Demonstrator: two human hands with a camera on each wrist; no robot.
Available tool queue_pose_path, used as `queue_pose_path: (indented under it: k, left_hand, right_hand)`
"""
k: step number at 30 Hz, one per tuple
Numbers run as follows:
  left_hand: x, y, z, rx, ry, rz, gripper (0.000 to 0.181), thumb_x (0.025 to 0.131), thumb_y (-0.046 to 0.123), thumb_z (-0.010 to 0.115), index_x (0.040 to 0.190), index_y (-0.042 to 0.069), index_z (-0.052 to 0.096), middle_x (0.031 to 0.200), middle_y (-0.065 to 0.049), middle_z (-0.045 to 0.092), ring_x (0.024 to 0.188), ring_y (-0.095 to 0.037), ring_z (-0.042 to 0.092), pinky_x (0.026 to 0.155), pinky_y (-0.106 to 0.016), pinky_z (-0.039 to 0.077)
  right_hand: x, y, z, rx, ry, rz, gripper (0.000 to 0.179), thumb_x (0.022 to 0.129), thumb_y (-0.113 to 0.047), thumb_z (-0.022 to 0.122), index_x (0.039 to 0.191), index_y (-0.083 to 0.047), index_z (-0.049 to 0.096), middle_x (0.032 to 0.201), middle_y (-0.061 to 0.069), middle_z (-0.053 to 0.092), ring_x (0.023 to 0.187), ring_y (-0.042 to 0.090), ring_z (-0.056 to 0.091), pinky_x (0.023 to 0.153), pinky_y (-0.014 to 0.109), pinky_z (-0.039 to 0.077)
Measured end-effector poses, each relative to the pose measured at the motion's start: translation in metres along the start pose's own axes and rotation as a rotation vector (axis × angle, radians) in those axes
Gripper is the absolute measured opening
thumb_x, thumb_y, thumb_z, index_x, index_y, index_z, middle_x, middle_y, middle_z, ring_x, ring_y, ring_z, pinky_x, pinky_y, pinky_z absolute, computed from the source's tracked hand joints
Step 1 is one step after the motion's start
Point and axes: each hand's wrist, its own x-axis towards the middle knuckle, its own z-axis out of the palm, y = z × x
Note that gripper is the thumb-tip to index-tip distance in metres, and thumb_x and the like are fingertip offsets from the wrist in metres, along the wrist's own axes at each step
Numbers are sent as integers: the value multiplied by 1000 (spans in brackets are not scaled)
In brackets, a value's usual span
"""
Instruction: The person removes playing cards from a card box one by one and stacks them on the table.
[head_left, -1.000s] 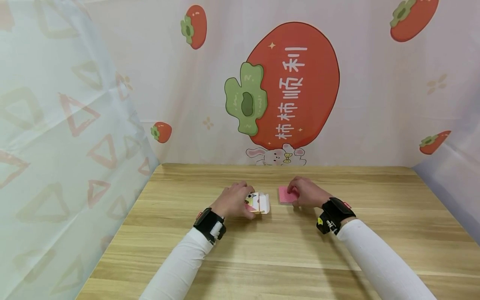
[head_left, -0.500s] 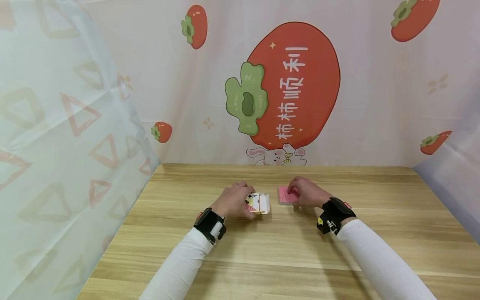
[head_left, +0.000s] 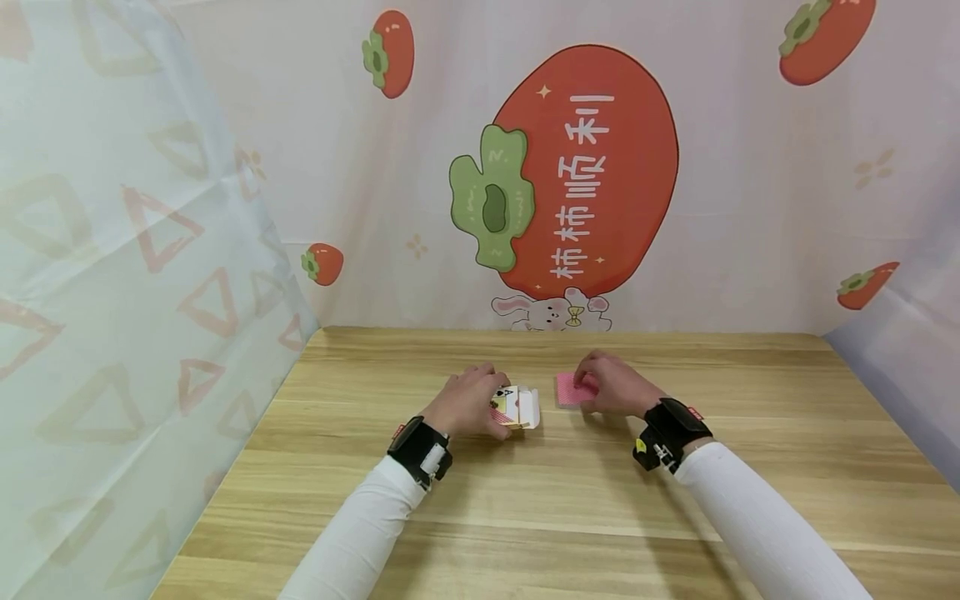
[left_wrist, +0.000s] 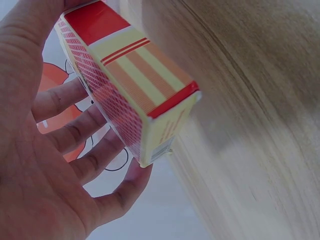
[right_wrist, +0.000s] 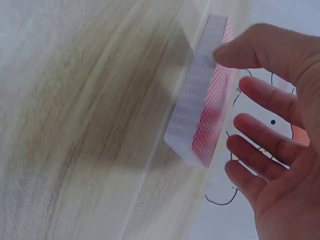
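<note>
While my left hand [head_left: 463, 402] grips the box [left_wrist: 140, 75], my loose right hand [head_left: 617, 387] could splay the deck [right_wrist: 199, 97] alongside by pressing unevenly.

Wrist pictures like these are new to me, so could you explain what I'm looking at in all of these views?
There is no robot here, only a person working with bare hands. The head picture comes from a camera worn on the head, looking forward and down; the other two are taken from each wrist, toward that hand's work. On the wooden table lies a deck of cards, red-patterned side up. The left hand holds a card box, its white end flap open. The right hand is at the deck; whether it grips it is hard to tell.
</note>
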Motion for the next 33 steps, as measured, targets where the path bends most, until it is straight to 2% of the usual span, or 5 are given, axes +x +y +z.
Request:
queue_pose_path:
  k: [9,15,20,25,33]
  left_hand:
    - [4,2,0,15,11,5,73,60,51,76,122,18,55,113,1,51,105,-20,47,87,-47,39]
    - [8,8,-3,3,21,13,72,60,50,77,121,18,55,110,3,50,102,-19,47,86,-46,39]
    - [11,12,-6,20,51,24,70,62,50,76,120,19,54,111,2,49,105,-20,46,88,-47,38]
    - [14,14,-8,52,81,41,75,62,52,77,124,18,52,113,0,48,108,-23,46,87,-49,38]
    - [17,18,-12,90,121,70,74,62,54,76,123,19,54,110,1,47,106,-21,43,86,-49,38]
  right_hand:
    - [2,-22,2,23,156,-23,18,76,-23,71,91,-15,66,102,1,58,95,23,53,83,37,42]
    - [3,-44,3,146,229,-72,9,80,-20,66,88,-16,67,88,-6,58,80,17,52,69,30,44]
    - [3,-59,5,220,227,-123,5,81,-20,65,86,-18,67,82,-10,57,75,13,51,63,27,44]
    - [2,-66,7,245,195,-84,3,82,-22,66,84,-20,66,80,-10,58,74,13,53,62,26,44]
    - [3,-67,8,265,200,-20,7,80,-26,68,80,-20,65,78,-8,59,71,13,54,60,28,44]
